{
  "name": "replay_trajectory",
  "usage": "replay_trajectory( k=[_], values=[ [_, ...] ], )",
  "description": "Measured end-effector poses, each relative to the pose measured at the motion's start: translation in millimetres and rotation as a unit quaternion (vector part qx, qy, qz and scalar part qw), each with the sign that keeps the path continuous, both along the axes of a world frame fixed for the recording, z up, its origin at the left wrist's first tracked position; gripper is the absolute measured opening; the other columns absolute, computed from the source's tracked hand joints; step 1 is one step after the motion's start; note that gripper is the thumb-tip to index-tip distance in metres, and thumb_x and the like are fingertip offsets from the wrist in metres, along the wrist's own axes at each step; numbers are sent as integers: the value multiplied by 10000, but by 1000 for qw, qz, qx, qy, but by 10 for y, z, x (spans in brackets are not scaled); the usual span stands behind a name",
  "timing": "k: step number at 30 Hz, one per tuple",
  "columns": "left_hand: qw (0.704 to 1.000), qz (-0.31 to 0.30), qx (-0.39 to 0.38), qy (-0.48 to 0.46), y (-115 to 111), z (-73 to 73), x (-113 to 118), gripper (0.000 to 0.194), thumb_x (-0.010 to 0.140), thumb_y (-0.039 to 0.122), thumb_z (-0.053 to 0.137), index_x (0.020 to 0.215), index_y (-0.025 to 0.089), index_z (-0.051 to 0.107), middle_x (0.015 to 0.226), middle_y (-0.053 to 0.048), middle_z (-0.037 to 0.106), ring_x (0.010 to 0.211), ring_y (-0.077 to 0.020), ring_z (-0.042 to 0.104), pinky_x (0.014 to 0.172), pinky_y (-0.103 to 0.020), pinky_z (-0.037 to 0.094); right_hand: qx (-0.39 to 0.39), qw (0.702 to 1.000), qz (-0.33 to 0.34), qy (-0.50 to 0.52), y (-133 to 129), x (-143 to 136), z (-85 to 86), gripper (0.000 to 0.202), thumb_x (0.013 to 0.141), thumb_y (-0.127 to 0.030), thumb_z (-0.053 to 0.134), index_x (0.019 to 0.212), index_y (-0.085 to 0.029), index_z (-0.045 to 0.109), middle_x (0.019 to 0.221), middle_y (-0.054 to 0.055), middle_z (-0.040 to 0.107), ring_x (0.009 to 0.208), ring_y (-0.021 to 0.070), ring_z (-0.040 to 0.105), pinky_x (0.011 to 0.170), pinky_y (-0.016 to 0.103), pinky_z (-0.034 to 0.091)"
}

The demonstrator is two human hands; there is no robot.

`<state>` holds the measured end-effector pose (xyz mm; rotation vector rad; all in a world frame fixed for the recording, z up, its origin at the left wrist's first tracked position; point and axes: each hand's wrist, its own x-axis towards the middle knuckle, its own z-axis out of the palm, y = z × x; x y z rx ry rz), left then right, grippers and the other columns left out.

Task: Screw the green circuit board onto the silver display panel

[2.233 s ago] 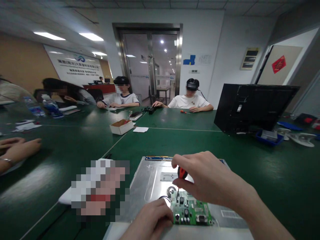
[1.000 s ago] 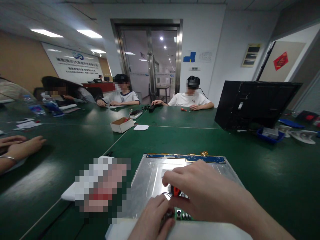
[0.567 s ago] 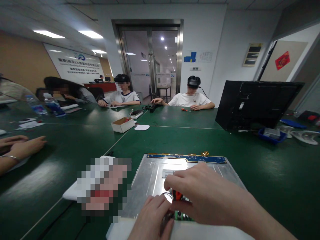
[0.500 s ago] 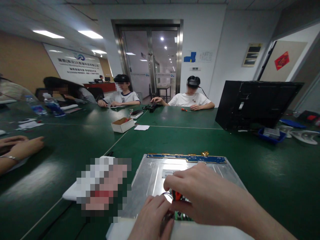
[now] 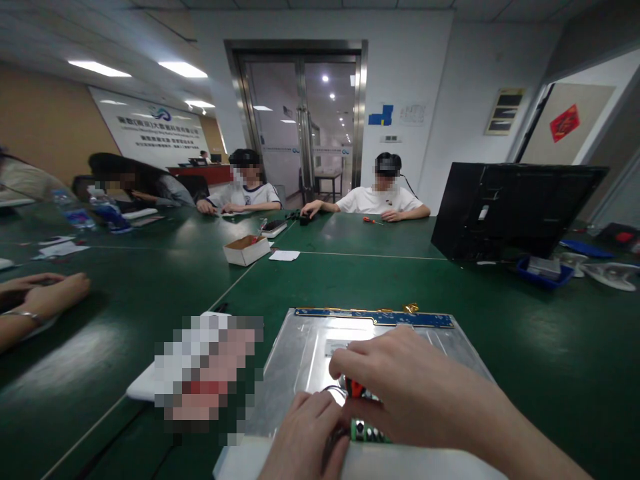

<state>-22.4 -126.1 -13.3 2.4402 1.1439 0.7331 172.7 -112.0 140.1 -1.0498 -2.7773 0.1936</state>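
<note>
In front of me lies a flat silver metal panel, with a blue circuit board strip along its far edge. A green circuit board shows near its close side, partly covered by my hands. My right hand is closed around the orange-and-black handle of a screwdriver, held over the green board; the tip is hidden. Close beside it, my left hand has its fingers bent together low at the board, and what they pinch is hidden. A thin dark cable curves between the hands.
Left of the panel lies a white object, partly blurred out. Farther off are a small open box, a white paper and a black monitor. Another person's hands rest at the left; several people sit around the green table.
My hands stay at nearly the same place, with the right fingers shifted slightly around the handle. Across the table, a person's hand has drawn a black object slightly nearer to them.
</note>
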Motion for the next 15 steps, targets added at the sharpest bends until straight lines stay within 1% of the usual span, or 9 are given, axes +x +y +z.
replay_trajectory(
  k=[4, 9, 15],
  values=[
    [1000, 2, 1, 4, 6, -6, 1, 222, 792, 74, 562, 935, 220, 649, 963, -44, 703, 876, -243, 615, 772, -350, 457, 4, 1000, 1, 1, -7, 3, -13, 93, 886, -219, 655, 911, -206, 567, 856, -14, 705, 664, 129, 601, 513, 277, 207],
    [1000, 0, -2, -4, 5, -3, 5, 248, 791, 68, 555, 956, 226, 651, 987, -41, 703, 887, -244, 621, 789, -358, 457, 4, 1000, -3, 0, -11, -6, -4, 99, 886, -225, 659, 900, -206, 563, 851, -15, 703, 645, 119, 577, 505, 277, 199],
    [1000, 0, 9, -5, 10, -50, -8, 247, 790, 61, 558, 955, 224, 642, 994, -44, 706, 887, -244, 625, 785, -354, 451, 12, 1000, 1, 0, -14, -20, -19, 103, 884, -227, 658, 889, -208, 556, 818, -18, 683, 629, 121, 564, 495, 277, 190]
  ],
)
